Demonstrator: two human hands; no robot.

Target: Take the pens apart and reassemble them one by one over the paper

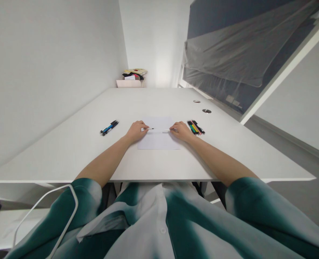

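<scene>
On the left of the white bench [75, 144] lies a small bunch of blue and black pens [109, 127], well apart from either hand and untouched.

To the right of it, the left hand [136, 131] rests on the bench at the left edge of a sheet of paper [159, 141]. Its fingers are curled closed around a white pen [147, 128], which sticks out of the fist towards the right with its dark tip over the paper.

Near that tip, further right and also above the sheet, is a short white piece [166, 130] that looks like the pen's cap. It is pinched in the fingertips of the right hand [181, 131]. The view is too small to tell whether tip and cap touch. The right hand sits at the right edge of the paper, closed on the cap, knuckles up.

Just beside the right hand lies a second bunch, the coloured pens [195, 127], with green, yellow, red and black among them. Beyond these, two round cable holes [206, 111] are set in the bench top.
</scene>
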